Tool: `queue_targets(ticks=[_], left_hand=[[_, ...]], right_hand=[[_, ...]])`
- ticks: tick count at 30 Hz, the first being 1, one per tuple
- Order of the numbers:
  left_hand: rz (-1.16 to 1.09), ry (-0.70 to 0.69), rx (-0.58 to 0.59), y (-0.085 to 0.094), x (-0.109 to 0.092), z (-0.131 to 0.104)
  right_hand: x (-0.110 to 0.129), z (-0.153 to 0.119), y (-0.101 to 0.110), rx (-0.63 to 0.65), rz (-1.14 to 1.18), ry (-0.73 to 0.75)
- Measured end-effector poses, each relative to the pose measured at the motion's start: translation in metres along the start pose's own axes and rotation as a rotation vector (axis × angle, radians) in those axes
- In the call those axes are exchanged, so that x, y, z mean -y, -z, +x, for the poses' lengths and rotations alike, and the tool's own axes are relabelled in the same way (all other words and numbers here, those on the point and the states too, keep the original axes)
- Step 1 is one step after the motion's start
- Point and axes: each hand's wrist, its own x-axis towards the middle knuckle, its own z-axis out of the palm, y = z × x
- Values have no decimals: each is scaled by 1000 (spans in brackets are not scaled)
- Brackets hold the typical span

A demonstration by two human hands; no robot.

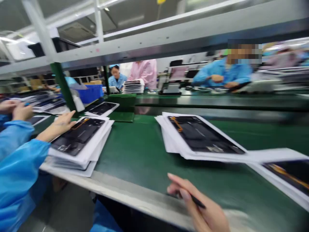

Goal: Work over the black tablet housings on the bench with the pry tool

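Observation:
My right hand (205, 206) is low in the view, over the front of the green bench, its fingers closed around a thin black pen-like tool (198, 202). Blur hides the tool's tip and exact kind. Beyond the hand, a black tablet-sized panel (205, 135) with an orange ribbon cable lies on a stack of white sheets. Another such panel (289, 174) on white backing reaches the right edge. My left hand is out of view.
At left, a co-worker's hand (56, 127) in a blue sleeve touches another stack of panels (79, 138). Further hands (21, 111) work behind it. A green post (63, 87), a blue bin (90, 93) and an overhead beam (154, 42) stand nearby. People sit across the bench (135, 145).

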Motion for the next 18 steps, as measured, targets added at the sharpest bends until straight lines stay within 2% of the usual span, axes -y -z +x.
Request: queue_targets(ticks=[3, 5, 8, 11, 15, 16, 18], left_hand=[[20, -219, 23, -19, -30, 8], [108, -444, 10, -38, -60, 7], [243, -737, -55, -67, -113, -3], [216, -864, -54, -89, -165, -18], [149, -962, 56, -100, -216, -32], [95, -961, 102, -101, -226, -33], [-154, -863, 255, -104, -245, -32]], right_hand=[[-23, 31, 42, -23, -285, 52], [-48, 50, 71, 51, -472, 18], [-81, 68, 98, 195, -563, 13], [-97, 73, 104, 332, -592, 30], [-101, 73, 100, 411, -612, 47], [-101, 74, 98, 416, -614, 52], [-101, 76, 96, 422, -618, 72]])
